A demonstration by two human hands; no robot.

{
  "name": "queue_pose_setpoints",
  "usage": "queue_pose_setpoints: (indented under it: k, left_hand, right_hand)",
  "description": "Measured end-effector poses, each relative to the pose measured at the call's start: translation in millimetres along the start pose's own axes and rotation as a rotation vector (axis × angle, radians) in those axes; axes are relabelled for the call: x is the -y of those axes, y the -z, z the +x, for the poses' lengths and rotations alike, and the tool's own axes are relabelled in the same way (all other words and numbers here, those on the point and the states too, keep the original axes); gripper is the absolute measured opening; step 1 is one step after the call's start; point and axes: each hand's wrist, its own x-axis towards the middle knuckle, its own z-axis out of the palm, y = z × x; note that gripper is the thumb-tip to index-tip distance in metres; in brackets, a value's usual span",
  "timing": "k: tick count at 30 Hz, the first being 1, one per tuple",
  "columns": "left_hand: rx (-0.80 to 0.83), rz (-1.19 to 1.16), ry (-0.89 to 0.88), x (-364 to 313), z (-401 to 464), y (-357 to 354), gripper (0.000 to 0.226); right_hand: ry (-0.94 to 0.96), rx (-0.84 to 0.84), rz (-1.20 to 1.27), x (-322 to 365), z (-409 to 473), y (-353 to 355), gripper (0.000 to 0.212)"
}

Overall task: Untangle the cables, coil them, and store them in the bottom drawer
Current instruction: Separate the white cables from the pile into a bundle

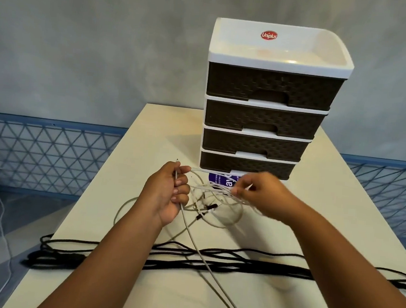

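In the head view, the white cable (197,248) is held by both hands above the table (128,162), in the centre of the frame. The left hand (167,194) is closed around one strand, with the plug end standing up out of the fist; most likely this end is kept fixed so that the rest can be pulled free from it. The right hand (257,194), a little blurred, is pinched on several thin loops just right of centre, probably to draw them apart. The two hands are kept apart, with the tangle stretched between them. Small dark clips or connectors are seen in the knot, but what they are cannot be told.

Across the lower part of the frame a black cable (224,265) is laid in long strands, with its ends hanging over both table edges; it seems to be set aside for later. The white cable passes over it toward the bottom edge.

The drawer unit (270,91) stands in the upper right. Its bottom drawer (245,164) is shut, just behind the hands, so the storing is judged as not yet begun. A purple printed sheet (219,179) lies at its foot.
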Motion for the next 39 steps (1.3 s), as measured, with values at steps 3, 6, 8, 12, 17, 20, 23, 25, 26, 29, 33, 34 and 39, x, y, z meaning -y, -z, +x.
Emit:
queue_pose_setpoints:
  k: [3, 6, 8, 12, 17, 20, 23, 25, 26, 29, 33, 34, 39]
  left_hand:
    - [0.023, 0.01, 0.024, -0.9, -2.3, -5.1, 0.025]
    - [0.065, 0.028, 0.041, -1.7, -3.6, -12.7, 0.026]
    - [0.089, 0.05, 0.051, -1.3, -3.9, -18.6, 0.027]
    - [0.12, 0.099, 0.079, 4.0, -3.3, -29.4, 0.031]
    - [0.13, 0.191, 0.103, 17.1, -1.7, -38.3, 0.035]
    - [0.05, 0.245, 0.066, 28.5, 3.4, -37.6, 0.027]
    - [-0.02, 0.213, 0.062, 35.8, 7.6, -34.9, 0.019]
    - [-0.076, 0.176, 0.059, 37.7, 10.8, -30.2, 0.022]
    - [-0.1, 0.162, 0.056, 37.9, 12.3, -27.4, 0.025]
    - [-0.093, 0.143, 0.066, 35.3, 9.5, -23.1, 0.037]
    - [-0.018, 0.136, 0.068, 29.4, -1.7, -28.6, 0.05]
    - [-0.005, 0.124, 0.067, 28.9, -2.7, -30.8, 0.048]
    - [-0.085, 0.263, -0.07, 28.6, -2.7, -37.2, 0.035]
  right_hand:
    - [-0.005, -0.15, 0.223, 19.1, -5.0, 30.9, 0.016]
    - [0.016, -0.27, 0.449, 38.2, -11.4, 50.2, 0.018]
    - [0.048, -0.355, 0.581, 49.7, -15.9, 59.9, 0.02]
    - [0.081, -0.38, 0.526, 59.2, -17.2, 68.7, 0.02]
    - [0.042, -0.082, 0.227, 51.5, -17.5, 62.0, 0.017]
    - [0.08, 0.047, 0.312, 46.7, -22.1, 57.4, 0.02]
    - [0.12, -0.002, 0.459, 44.5, -24.7, 57.4, 0.021]
    - [0.122, -0.074, 0.572, 43.3, -24.6, 60.8, 0.021]
    - [0.113, -0.099, 0.626, 42.6, -25.0, 63.1, 0.021]
    - [0.076, -0.135, 0.773, 40.1, -27.0, 67.9, 0.022]
    - [0.045, -0.193, 0.942, 38.9, -28.9, 52.0, 0.022]
    - [0.041, -0.208, 0.986, 38.9, -30.5, 43.8, 0.021]
    - [0.05, -0.2, 1.148, 40.3, -47.1, 1.5, 0.015]
